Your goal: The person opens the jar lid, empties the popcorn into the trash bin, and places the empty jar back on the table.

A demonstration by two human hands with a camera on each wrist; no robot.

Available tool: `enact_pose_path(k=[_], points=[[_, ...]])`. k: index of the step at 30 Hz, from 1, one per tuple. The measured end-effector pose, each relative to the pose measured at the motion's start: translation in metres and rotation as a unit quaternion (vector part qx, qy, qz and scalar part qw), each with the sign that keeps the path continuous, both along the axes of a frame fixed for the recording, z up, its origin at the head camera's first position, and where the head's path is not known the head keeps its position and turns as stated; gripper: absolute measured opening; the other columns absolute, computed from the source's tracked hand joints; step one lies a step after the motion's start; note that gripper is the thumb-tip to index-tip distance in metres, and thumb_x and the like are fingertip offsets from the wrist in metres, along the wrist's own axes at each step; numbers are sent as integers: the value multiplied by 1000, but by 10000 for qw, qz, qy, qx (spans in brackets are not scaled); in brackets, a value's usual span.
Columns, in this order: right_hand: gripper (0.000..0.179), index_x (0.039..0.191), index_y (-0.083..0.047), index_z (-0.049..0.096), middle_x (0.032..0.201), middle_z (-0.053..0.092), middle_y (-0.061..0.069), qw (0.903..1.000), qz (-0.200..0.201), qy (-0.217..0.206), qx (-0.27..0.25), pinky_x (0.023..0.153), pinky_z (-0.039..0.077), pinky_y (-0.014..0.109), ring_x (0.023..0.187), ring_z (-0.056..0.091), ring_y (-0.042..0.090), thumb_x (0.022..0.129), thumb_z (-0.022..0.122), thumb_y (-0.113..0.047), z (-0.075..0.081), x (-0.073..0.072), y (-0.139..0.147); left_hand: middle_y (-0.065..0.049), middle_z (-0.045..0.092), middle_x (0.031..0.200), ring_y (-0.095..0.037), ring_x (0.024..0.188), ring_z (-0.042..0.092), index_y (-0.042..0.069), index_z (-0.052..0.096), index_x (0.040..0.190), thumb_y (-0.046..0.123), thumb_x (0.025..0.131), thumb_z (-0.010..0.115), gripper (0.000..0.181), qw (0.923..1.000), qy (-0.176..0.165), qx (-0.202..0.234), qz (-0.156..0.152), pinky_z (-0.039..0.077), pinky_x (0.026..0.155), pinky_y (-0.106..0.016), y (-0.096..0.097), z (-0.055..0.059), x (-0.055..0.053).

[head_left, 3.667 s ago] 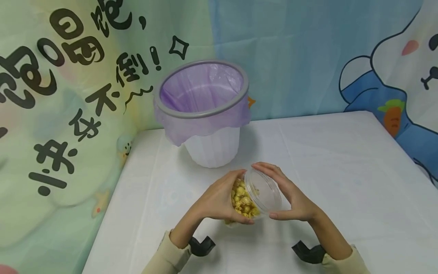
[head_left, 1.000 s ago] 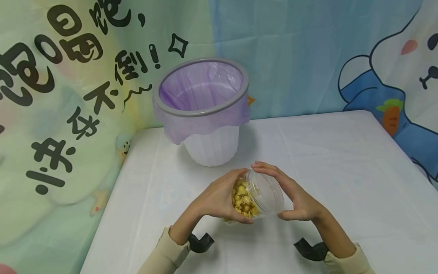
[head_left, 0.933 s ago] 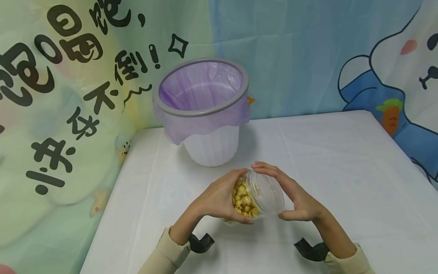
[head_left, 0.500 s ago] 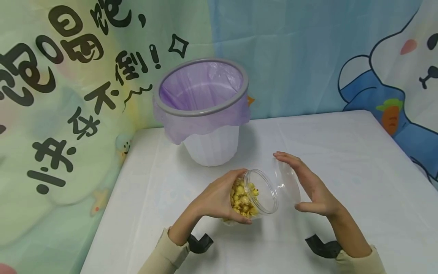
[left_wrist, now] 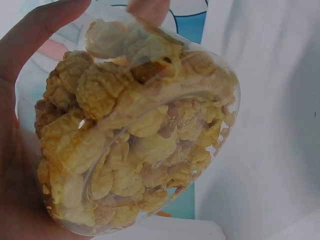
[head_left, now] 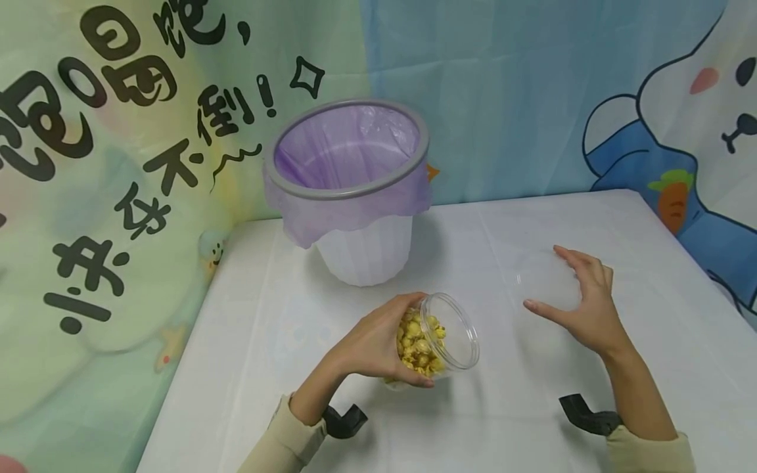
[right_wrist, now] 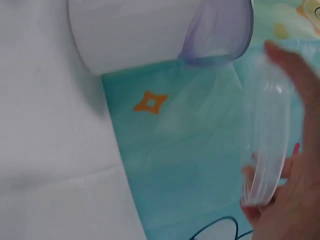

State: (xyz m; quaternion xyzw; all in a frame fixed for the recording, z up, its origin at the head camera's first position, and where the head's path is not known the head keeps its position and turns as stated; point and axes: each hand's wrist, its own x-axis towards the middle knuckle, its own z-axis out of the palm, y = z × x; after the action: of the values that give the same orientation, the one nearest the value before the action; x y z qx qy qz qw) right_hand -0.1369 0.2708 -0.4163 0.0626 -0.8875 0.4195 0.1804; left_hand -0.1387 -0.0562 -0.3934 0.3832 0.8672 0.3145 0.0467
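A clear plastic jar [head_left: 460,332] of yellow popcorn [head_left: 418,341] lies tilted low above the white table, its uncovered mouth facing right. My left hand [head_left: 374,338] grips the jar round its side, thumb in front and fingers behind. In the left wrist view, popcorn [left_wrist: 135,150] shows through the jar's bottom. Off to the right, my right hand [head_left: 591,312] holds a clear round lid [right_wrist: 270,135] by its edge between thumb and fingers. Against the white cloth the lid is barely visible in the head view.
Behind the jar stands a white trash bin [head_left: 369,253] with a purple liner [head_left: 349,213] folded over its grey rim [head_left: 349,194]. A white cloth covers the table [head_left: 508,420]. A printed backdrop [head_left: 508,98] rises along the back and left.
The lid has come off the jar and moved right, then further up and right with my right hand. My left hand and the jar have stayed almost in place.
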Motion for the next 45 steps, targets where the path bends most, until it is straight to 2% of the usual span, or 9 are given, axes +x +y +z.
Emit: enact_pose_path(k=[2,4,8,15,20,28,35,45], points=[[96,142,-2,30,138,24,24,9978,-435,-365,341,84,25,58,119,16,29,65,83,-22,-3,-3,4,-3,46,130,-11,116,45,11,30,140,49,50,86,113,10000,14,-3,2,40,95,-30,0,0,0],[99,142,1,27,137,22,28,9939,-691,-607,603,84,23,61,118,15,38,66,82,-30,-7,-7,9,-3,47,130,-11,116,45,11,30,140,49,50,86,113,10000,31,-8,0,40,95,-29,-1,0,0],[102,139,7,26,133,22,34,9884,-866,-799,955,85,20,63,117,16,45,66,81,-38,-21,-15,20,-3,47,129,-11,115,46,11,29,141,50,50,86,113,10000,48,-15,2,41,94,-29,-2,0,0],[103,135,13,28,129,26,38,9800,-710,-1153,1455,87,20,65,116,21,54,66,79,-44,-47,-24,32,-4,47,129,-12,115,46,11,29,141,50,51,86,113,10000,87,-32,18,41,93,-29,-5,0,-1],[106,136,12,26,131,25,38,9743,-640,-1459,1592,88,19,67,118,19,54,66,78,-47,-57,-26,37,-4,47,130,-12,116,46,10,29,141,49,51,86,113,10000,20,-46,13,41,94,-29,-4,-2,0],[107,137,14,22,131,22,39,9681,-610,-1753,1686,89,19,66,119,17,55,69,77,-48,-65,-26,44,-5,46,131,-12,115,46,10,29,141,48,51,86,113,10000,-52,4,-48,40,94,-28,-2,-2,-1],[109,134,18,22,128,22,42,9603,-429,-2040,1853,88,19,70,116,18,58,68,76,-49,-71,-24,47,-3,45,131,-11,116,45,11,30,141,48,50,86,113,9999,-149,49,29,40,95,-29,-3,-2,0],[112,134,22,17,129,20,44,9582,-411,-2136,1860,91,16,71,118,16,59,70,74,-50,-73,-26,48,-4,45,131,-11,115,45,10,29,141,48,51,86,113,9999,-105,41,-12,40,94,-29,-3,-1,-2]])
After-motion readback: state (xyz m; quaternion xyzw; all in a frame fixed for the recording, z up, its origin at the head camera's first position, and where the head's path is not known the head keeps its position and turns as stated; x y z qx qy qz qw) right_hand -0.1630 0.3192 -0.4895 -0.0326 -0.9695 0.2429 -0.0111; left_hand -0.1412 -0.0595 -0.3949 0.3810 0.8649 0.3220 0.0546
